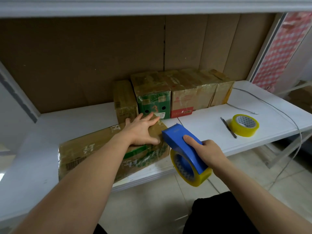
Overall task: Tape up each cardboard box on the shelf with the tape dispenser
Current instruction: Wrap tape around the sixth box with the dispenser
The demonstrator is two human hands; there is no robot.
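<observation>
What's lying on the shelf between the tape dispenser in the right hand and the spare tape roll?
In the head view, a thin dark pen-like tool lies on the white shelf just left of the spare tape roll. From there to the blue tape dispenser the shelf is bare.

A blue tape dispenser (182, 142) loaded with a yellow roll (190, 171) is seen on a white shelf (202, 129), beside brown cardboard boxes, one printed green (153, 102), one banded red (182, 102), and a red-and-white patterned panel (280, 48).

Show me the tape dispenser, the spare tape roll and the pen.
tape dispenser (179, 137), head view, blue top cover
spare tape roll (235, 128), head view, yellow outer side
pen (228, 127), head view, middle of barrel
</observation>
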